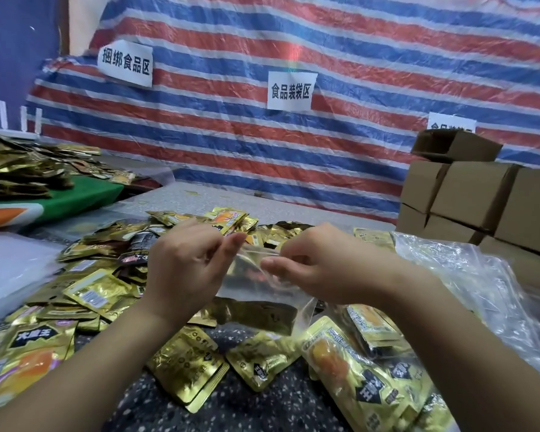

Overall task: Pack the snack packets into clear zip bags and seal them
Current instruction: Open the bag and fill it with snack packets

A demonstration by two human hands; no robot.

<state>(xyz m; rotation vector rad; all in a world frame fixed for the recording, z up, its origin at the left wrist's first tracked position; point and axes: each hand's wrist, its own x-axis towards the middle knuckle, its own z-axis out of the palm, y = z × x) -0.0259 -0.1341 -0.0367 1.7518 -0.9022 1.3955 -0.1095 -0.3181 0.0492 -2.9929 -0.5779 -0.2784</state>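
Both hands pinch the mouth of a clear zip bag above the heap of gold snack packets.

Head view: left hand (184, 263) and right hand (318, 266) each clamp thumb and fingertips on the zip bag (256, 285), held up over the snack packets (100, 294). The film looks light, limp and slippery; the stiffer zip strip is likely the best hold.

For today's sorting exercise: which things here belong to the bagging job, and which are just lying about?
In the job:
- clear plastic zip bag, pinched by left hand and right hand
- loose gold foil snack packets

Lying about:
- brown cardboard boxes
- white paper signs
- striped tarpaulin
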